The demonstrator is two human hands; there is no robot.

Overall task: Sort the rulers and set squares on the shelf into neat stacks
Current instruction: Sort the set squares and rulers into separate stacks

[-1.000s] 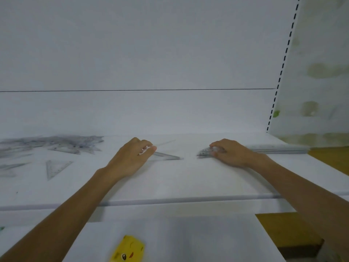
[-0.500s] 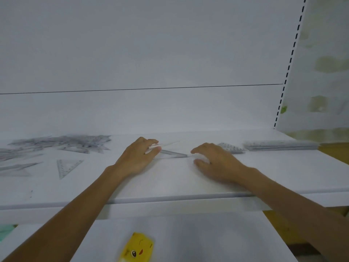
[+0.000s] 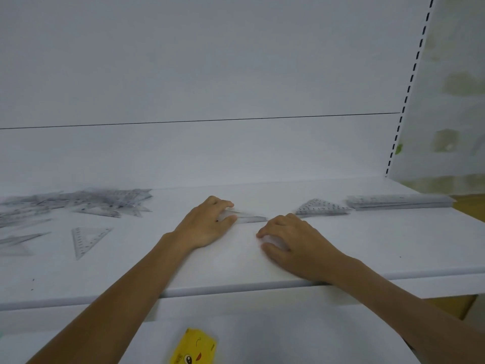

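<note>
Set square (image 3: 249, 218), clear and thin, lies at the middle of the white shelf (image 3: 367, 248), its long edge running left to right. Its left end is pinched by the left hand (image 3: 207, 225), thumb on the near side and curled fingers on the far side. Its right tip points at the right hand (image 3: 295, 241). That hand rests on the shelf just near and right of the tip, fingers bent with their tips down on the surface. A pale blur lies under them, and I cannot tell whether they grasp anything. To the right of both hands sits a square stack (image 3: 322, 207), edges fairly even, and just right of it a ruler stack (image 3: 399, 202) lies along the far right end of the shelf. At the far left a heap (image 3: 86, 200) of mixed clear rulers and set squares spreads in disorder. Nearer than the heap, a loose square (image 3: 89, 239) lies flat by itself, well apart from the hands, and a few more pieces (image 3: 19, 241) lie at the left edge, too blurred to tell apart. Below the shelf's near edge, on a lower white surface, lies a yellow packet (image 3: 193, 348) with a cartoon face.
</note>
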